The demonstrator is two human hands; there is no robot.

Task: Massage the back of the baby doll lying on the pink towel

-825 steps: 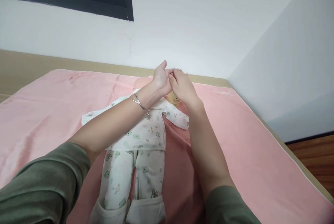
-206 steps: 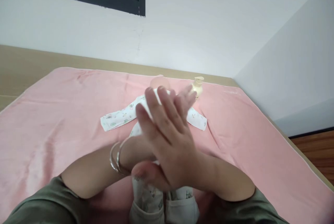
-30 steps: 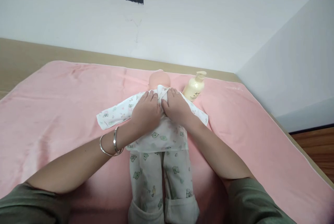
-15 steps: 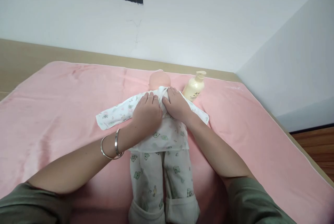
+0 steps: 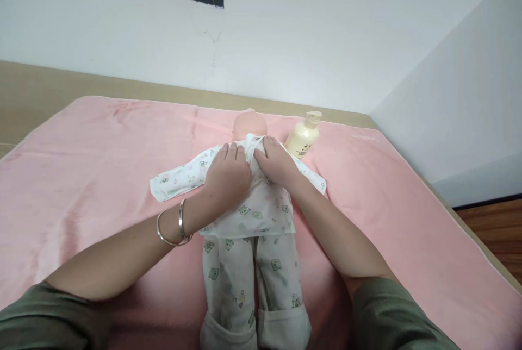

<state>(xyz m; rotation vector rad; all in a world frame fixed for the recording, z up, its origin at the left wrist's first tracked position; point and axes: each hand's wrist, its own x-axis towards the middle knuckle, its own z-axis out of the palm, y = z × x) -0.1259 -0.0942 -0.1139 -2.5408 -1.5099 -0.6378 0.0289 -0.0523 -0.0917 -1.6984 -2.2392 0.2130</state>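
A baby doll (image 5: 249, 124) lies stretched out in front of me, its head at the far end. It wears a white long-sleeved top (image 5: 261, 217) with small animal prints and matching pants (image 5: 232, 274) with turned-up cuffs. My left hand (image 5: 229, 176) rests on the left of the doll's upper body, fingers laid out over the cloth. On the other side my right hand (image 5: 277, 162) lies on the top near the neck, fingers extended and thumb toward the middle. Fabric is bunched between the two hands. Whether the doll lies face up or face down I cannot tell.
A cream pump bottle (image 5: 302, 137) stands just right of the doll's head. Under everything is a pink sheet (image 5: 114, 176) on a wooden surface (image 5: 49, 79). A white wall (image 5: 293, 35) rises behind, with another wall at the right.
My left hand has shifted very slightly left on the top. My right hand, the doll and the bottle look the same.
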